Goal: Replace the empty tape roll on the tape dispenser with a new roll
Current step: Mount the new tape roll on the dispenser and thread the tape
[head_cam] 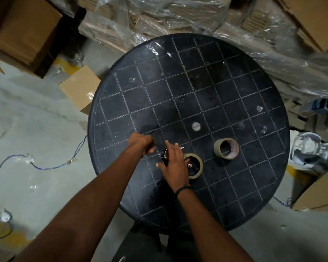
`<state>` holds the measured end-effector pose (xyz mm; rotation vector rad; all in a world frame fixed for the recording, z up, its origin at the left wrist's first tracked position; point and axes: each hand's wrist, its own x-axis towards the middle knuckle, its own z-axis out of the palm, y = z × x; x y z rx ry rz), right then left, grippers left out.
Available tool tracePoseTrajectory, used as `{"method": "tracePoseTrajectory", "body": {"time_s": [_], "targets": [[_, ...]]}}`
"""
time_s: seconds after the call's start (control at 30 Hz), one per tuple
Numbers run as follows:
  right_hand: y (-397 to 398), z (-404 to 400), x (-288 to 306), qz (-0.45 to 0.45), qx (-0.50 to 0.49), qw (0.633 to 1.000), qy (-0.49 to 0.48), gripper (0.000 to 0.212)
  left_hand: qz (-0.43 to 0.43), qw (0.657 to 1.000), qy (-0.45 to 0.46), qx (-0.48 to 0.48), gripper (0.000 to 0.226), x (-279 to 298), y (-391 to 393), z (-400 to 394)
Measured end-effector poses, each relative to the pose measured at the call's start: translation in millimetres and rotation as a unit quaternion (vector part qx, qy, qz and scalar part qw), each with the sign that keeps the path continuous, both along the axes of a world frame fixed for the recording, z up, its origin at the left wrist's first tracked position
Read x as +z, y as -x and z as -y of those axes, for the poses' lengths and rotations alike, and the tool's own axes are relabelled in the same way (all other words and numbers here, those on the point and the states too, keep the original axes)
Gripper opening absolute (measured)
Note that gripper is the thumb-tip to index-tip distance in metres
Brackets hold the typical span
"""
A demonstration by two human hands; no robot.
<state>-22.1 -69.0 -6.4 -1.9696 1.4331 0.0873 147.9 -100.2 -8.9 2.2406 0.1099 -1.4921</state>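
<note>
On the round black table (235,103), a black tape dispenser (166,157) lies near the front edge with a tan tape roll (196,172) seated on its wheel. My right hand (173,164) lies over the dispenser, fingers spread, holding it down and hiding most of it. Just left of it, my left hand (141,143) is closed in a pinch on what looks like the clear tape end (153,148) drawn out from the dispenser's front. A second roll (226,148), brownish with a wide hollow core, stands apart to the right.
A small white round cap (196,126) lies behind the dispenser. Plastic-wrapped cardboard stacks (178,14) crowd the table's far and right sides. A small carton (80,87) sits on the floor at the left, with a blue cable (45,168) trailing nearby.
</note>
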Motion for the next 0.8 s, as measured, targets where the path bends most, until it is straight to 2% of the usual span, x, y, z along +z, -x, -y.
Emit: {"method": "tracePoseTrajectory", "body": {"time_s": [0.07,0.13,0.17,0.2,0.23,0.3,0.33,0.37,0.5,0.6,0.7,0.8], "targets": [[6.2,-15.0,17.9,0.023,-0.035,0.999,0.023,0.081,-0.003,1.000,0.004,-0.009,0.007,1.8,3.0,5.3],[19.7,-45.3,36.2,0.042,-0.133,0.988,0.059,0.056,-0.008,1.000,0.003,-0.016,0.007,1.8,5.4,11.3],[29.3,-65.8,38.2,0.050,-0.203,0.977,0.037,0.045,-0.008,1.000,0.000,-0.021,0.011,2.1,6.6,14.0],[37.9,-84.2,39.1,0.065,-0.276,0.958,-0.031,0.043,-0.007,0.999,-0.001,-0.031,0.015,1.5,8.1,16.0],[45.0,-100.0,37.6,0.086,-0.352,0.922,-0.137,0.052,-0.004,0.999,-0.003,-0.042,0.016,2.0,10.1,18.1],[54.1,-120.8,25.3,0.109,-0.451,0.813,-0.350,0.074,-0.010,0.998,-0.002,-0.066,0.014,3.6,14.5,23.7],[54.7,-123.6,20.6,0.123,-0.470,0.763,-0.426,0.077,-0.015,0.997,0.002,-0.081,0.011,4.0,17.5,27.0],[54.2,-124.1,13.5,0.133,-0.476,0.738,-0.460,0.079,-0.014,0.995,0.003,-0.101,0.009,5.5,20.8,30.2],[41.3,-110.6,-7.9,0.190,-0.496,0.730,-0.431,0.079,0.013,0.972,-0.007,-0.233,0.033,1.7,34.1,45.0],[31.7,-99.2,-8.8,0.234,-0.487,0.717,-0.440,0.068,0.028,0.947,-0.003,-0.319,0.037,10.9,50.5,59.4],[27.6,-92.9,-6.3,0.233,-0.470,0.725,-0.447,0.056,0.088,0.880,0.001,-0.466,0.043,17.2,69.7,69.8],[33.7,-91.7,-6.3,0.233,-0.471,0.737,-0.424,0.043,0.137,0.822,-0.004,-0.552,0.034,23.1,84.0,69.8]]}}
